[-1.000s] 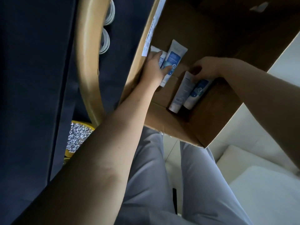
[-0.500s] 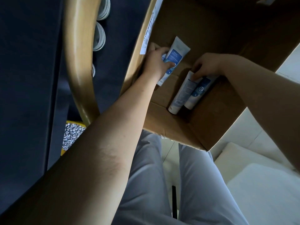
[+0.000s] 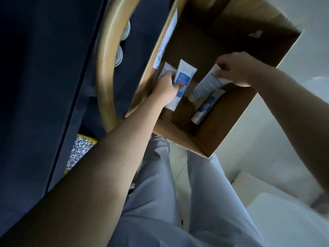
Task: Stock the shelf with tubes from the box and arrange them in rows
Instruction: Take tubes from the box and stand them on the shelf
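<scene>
An open cardboard box stands in front of me with white and blue tubes inside. My left hand is inside the box at its left wall, closed around two tubes. My right hand pinches the flat end of another white tube, which is lifted off the box floor. One more tube lies on the floor of the box against the right wall.
A curved wooden rail runs along the box's left side, with dark blue shelving beyond it and round white lids showing there. A yellow-rimmed container of small pebbles sits lower left. White cushions lie at lower right.
My right hand has lifted one tube away from the pair by the right wall, leaving the other lying there. My left hand keeps its grip on its tubes.
</scene>
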The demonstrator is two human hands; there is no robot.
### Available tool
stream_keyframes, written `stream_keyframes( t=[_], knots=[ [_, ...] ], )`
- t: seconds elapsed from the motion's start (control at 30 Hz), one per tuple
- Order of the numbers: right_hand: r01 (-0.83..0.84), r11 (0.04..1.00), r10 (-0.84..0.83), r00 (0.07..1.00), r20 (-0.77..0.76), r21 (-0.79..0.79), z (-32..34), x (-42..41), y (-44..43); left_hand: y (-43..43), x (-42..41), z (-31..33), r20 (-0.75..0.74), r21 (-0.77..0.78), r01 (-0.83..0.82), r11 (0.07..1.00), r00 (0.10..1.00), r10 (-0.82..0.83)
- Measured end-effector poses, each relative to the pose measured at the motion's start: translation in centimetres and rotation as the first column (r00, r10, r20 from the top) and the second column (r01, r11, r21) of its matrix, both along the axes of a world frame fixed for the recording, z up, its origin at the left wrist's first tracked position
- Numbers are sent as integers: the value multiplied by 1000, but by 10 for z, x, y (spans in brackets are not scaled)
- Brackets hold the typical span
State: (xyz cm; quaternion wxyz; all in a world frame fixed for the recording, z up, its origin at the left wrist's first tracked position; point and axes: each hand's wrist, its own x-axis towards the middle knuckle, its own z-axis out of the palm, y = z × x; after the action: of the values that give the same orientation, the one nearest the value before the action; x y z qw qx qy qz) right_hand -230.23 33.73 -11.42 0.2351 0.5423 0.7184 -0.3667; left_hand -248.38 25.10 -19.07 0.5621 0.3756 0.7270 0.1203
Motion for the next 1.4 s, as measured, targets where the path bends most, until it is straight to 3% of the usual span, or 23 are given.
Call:
stream_keyframes(
  t=[0.07,0.13,0.23,0.37,0.5,0.73,0.83,0.93,1.2,1.4],
  knots=[
    [54,997,-50,995,-83,46,31,7,4,-10,3,21,-25,45,-19,999,999,20],
    [126,992,-120,979,-164,28,68,13,5,-21,5,51,-17,76,-128,989,991,130],
    [120,990,-98,964,-248,73,129,19,6,-43,7,109,60,174,-314,933,949,309],
    [-8,993,58,900,-431,117,217,13,-3,-83,2,203,99,317,-458,831,887,451],
    [-214,958,286,778,-560,191,308,-9,-23,-126,-4,289,106,467,-515,718,839,533],
    [-540,717,697,532,-480,442,417,-76,-72,-200,-28,414,109,664,-546,511,747,656],
    [-583,620,783,422,-457,525,450,-111,-96,-233,-51,454,93,722,-535,439,704,704],
    [-581,584,808,349,-475,566,479,-143,-122,-270,-76,483,84,766,-524,371,655,751],
    [-487,539,841,263,-473,688,503,-232,-207,-358,-142,512,64,819,-494,293,585,809],
    [-416,507,860,305,-409,755,487,-288,-262,-406,-181,509,53,851,-476,220,496,867]
  ],
)
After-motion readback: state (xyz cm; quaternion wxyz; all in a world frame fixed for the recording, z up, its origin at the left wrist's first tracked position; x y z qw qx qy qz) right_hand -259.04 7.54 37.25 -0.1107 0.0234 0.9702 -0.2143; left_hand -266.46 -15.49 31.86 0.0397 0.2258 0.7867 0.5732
